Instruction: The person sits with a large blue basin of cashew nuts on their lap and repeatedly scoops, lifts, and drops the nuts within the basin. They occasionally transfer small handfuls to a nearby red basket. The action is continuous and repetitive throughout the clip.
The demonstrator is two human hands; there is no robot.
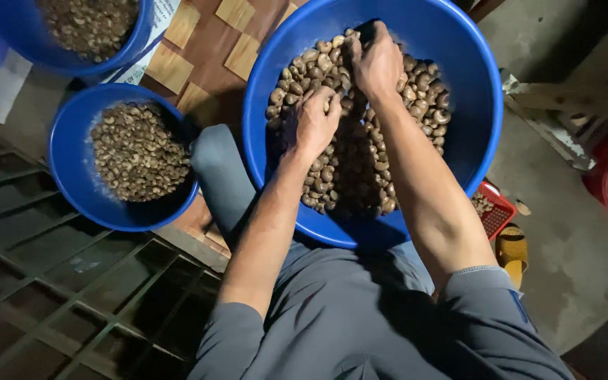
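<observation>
Sorting is the step in hand, judged from the head view: the left hand and the right hand both work in the heap of brown, kidney-shaped nuts that fills the large round blue plastic basin resting on the person's lap in grey clothing. The left grip is curled narrow, fingertips pressed into the nuts near the heap's middle; the right grip is closed on a few nuts at the far edge, though what exactly it pinches is too small to tell. To the left stand 2 smaller blue plastic basins of nuts, 1 near and 1 farther. A next move would probably call for lifting picked nuts clear without spilling any.
</observation>
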